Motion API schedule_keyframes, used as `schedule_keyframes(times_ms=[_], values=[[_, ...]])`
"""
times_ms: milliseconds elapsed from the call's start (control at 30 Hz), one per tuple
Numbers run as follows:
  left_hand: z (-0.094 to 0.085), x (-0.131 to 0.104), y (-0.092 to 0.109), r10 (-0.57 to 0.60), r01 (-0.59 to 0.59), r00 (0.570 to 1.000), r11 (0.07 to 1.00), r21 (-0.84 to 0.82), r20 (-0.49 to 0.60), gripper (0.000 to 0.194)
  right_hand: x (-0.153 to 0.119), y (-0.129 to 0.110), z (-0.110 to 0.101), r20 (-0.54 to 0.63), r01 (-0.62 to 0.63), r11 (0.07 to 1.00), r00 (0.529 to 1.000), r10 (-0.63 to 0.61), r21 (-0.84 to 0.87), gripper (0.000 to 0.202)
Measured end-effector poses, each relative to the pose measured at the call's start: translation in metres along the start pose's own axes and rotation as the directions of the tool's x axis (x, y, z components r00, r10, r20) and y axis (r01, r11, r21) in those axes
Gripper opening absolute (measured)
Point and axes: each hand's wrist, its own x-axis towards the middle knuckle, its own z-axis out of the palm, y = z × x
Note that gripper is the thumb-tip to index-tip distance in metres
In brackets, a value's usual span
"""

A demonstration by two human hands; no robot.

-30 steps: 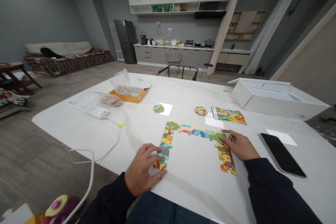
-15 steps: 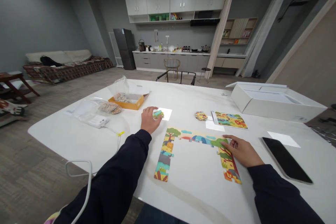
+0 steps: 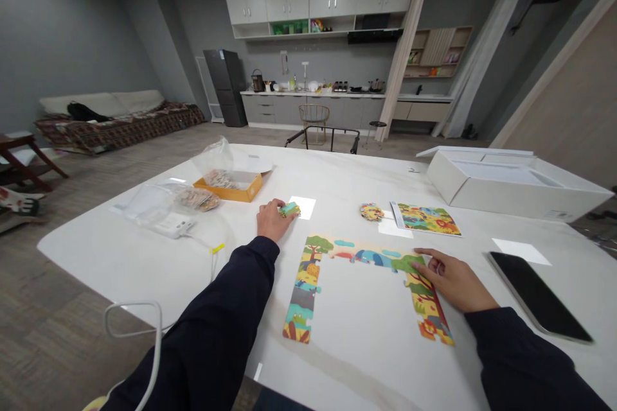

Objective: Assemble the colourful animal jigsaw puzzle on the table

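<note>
My left hand (image 3: pixel 273 221) is closed on a small stack of jigsaw puzzle pieces (image 3: pixel 290 209), green and yellow, low over the table; whether the pieces touch it I cannot tell. Joined pieces form a colourful puzzle border (image 3: pixel 304 297) with a left side, a top row and a right side, trees at both upper corners. On its upper right corner rest the fingertips of my right hand (image 3: pixel 456 279), index finger and thumb apart, other fingers bent. Beyond the border lie a pile of puzzle pieces (image 3: pixel 371 212) and a picture card (image 3: pixel 428 218) with animals.
On the left of the white table (image 3: pixel 366 327) are an orange box (image 3: pixel 236 190), a bag of pieces (image 3: pixel 195 197) and a white device with a cable (image 3: pixel 174 225). A phone (image 3: pixel 537 295) lies at right, before a large white box (image 3: pixel 515 189).
My left hand has shifted slightly left, still with the pieces. My right hand remains on the border's corner; the right side of the border has swung slightly outward. The view has moved a little.
</note>
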Motion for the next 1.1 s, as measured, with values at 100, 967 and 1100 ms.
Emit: schedule_keyframes(times_ms=[100, 967, 1100], values=[[0.002, 0.001, -0.002, 0.009, -0.009, 1.000, 0.999, -0.046, 0.001, 0.037, 0.000, -0.001, 0.000, -0.007, 0.001, 1.000, 1.000, -0.001, 0.002, 0.066], [-0.068, -0.071, 0.064, 0.612, -0.590, 0.780, 0.651, -0.478, -0.129, 0.056, 0.000, 0.000, 0.001, -0.011, -0.002, 1.000, 1.000, 0.001, -0.013, 0.058], [-0.068, -0.071, 0.063, 0.609, -0.585, 0.784, 0.660, -0.472, -0.119, 0.057, 0.000, -0.001, 0.000, -0.002, 0.003, 1.000, 1.000, -0.003, -0.017, 0.059]])
